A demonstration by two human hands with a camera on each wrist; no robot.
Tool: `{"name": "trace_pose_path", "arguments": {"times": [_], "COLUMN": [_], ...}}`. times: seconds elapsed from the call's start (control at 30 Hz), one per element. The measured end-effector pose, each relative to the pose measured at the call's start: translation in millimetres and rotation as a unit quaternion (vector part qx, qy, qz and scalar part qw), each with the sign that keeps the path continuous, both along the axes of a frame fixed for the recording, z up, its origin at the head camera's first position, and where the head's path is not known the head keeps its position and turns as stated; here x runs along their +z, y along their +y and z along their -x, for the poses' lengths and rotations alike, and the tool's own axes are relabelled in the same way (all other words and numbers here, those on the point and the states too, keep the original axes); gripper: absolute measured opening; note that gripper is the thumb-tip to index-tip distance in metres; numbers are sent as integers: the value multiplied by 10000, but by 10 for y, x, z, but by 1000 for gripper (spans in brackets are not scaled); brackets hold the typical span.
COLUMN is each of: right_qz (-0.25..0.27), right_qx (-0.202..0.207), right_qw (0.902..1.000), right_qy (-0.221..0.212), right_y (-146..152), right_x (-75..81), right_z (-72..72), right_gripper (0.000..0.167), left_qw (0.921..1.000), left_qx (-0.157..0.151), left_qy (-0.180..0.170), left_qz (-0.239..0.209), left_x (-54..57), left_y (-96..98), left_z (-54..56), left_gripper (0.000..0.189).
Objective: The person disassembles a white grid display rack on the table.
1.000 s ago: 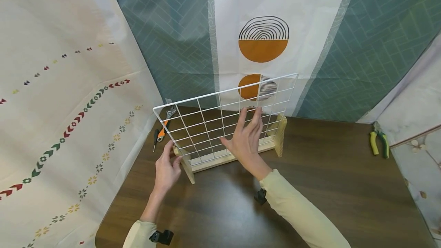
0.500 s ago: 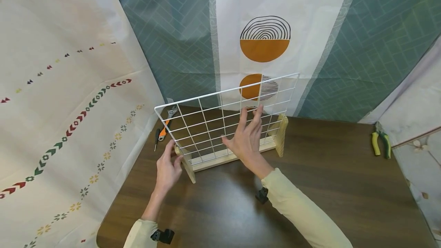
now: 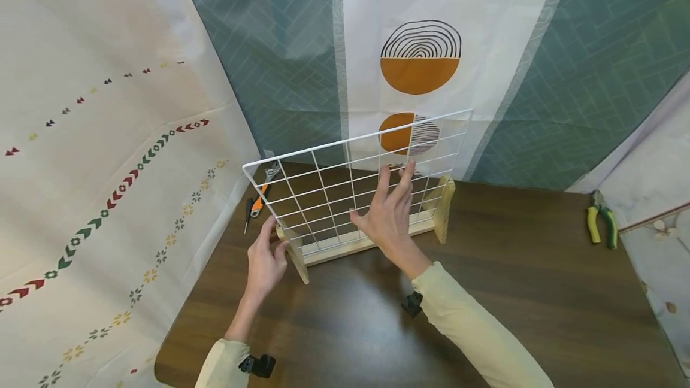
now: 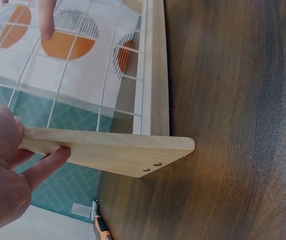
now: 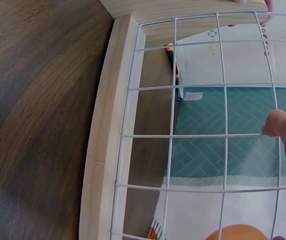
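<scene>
A white wire grid point(image 3: 346, 141) stands tilted in a pale wooden frame on the dark table. The frame has a bottom rail point(image 5: 105, 130), a left side board point(image 4: 113, 146) and a right side board point(image 3: 444, 211). My left hand point(image 3: 265, 263) pinches the upper end of the left side board, near the grid's edge. In the left wrist view, two metal fasteners point(image 4: 157, 164) show low on that board's outer face. My right hand point(image 3: 389, 217) lies against the front of the grid with fingers spread; its thumb point(image 5: 277, 123) meets a wire crossing.
Behind the grid at left lie an orange-handled adjustable wrench point(image 3: 259, 199) and a dark screwdriver point(image 3: 248, 211). Green-handled pliers point(image 3: 602, 220) lie at the table's far right. Patterned cloths point(image 3: 291, 76) hang close behind and to the left of the table point(image 3: 517, 268).
The head view has shifted slightly, moving the scene a little to the right. Both hands keep their places on the frame and grid.
</scene>
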State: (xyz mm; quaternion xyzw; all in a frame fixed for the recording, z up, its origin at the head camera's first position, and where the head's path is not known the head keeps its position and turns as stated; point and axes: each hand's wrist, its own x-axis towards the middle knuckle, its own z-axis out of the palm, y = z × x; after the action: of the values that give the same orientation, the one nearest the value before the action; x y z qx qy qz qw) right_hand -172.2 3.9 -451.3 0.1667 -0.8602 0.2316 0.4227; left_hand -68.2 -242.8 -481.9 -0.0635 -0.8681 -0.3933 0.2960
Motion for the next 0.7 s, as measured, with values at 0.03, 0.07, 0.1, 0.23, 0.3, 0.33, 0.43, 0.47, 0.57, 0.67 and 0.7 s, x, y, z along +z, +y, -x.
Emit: {"name": "trace_pose_path", "arguments": {"times": [0.03, 0.07, 0.1, 0.23, 0.3, 0.33, 0.43, 0.47, 0.57, 0.67, 0.7], "right_qz": [4, 8, 6, -34, -29, 11, 155, 189, 214, 174, 178], "right_qx": [8, 13, 19, 39, 42, 36, 39, 54, 116, 182, 196], "right_qw": [10000, 10000, 10000, 10000, 10000, 10000, 9998, 9997, 9996, 9996, 9996], "right_qy": [14, 24, 35, 26, 26, -3, -86, -118, -166, -89, -75], "right_y": [5, 10, 15, 37, 47, 52, 55, 53, 39, 22, 18], "right_x": [3, 7, 11, 25, 39, 52, 120, 144, 217, 265, 283], "right_z": [3, 5, 8, 16, 19, 20, 20, 19, 8, -4, -7], "right_gripper": [129, 129, 129, 129, 128, 128, 130, 130, 131, 131, 131], "left_qw": [10000, 10000, 10000, 10000, 10000, 10000, 10000, 10000, 10000, 10000, 10000], "left_qx": [-7, -11, -12, -3, 5, 3, 6, 14, 20, 17, 19], "left_qy": [5, 13, 13, -39, -49, -45, -8, 10, -2, -39, -55], "left_qz": [-1, 0, -5, -52, -56, -47, -15, -9, -46, -82, -79], "left_x": [1, 0, -3, -6, -6, -4, -5, -6, -10, -23, -29], "left_y": [3, 6, 8, 16, 18, 20, 17, 15, 8, -2, -6], "left_z": [4, 9, 14, 29, 34, 36, 44, 44, 35, 13, 5], "left_gripper": [63, 63, 63, 62, 62, 62, 61, 61, 62, 63, 63]}}
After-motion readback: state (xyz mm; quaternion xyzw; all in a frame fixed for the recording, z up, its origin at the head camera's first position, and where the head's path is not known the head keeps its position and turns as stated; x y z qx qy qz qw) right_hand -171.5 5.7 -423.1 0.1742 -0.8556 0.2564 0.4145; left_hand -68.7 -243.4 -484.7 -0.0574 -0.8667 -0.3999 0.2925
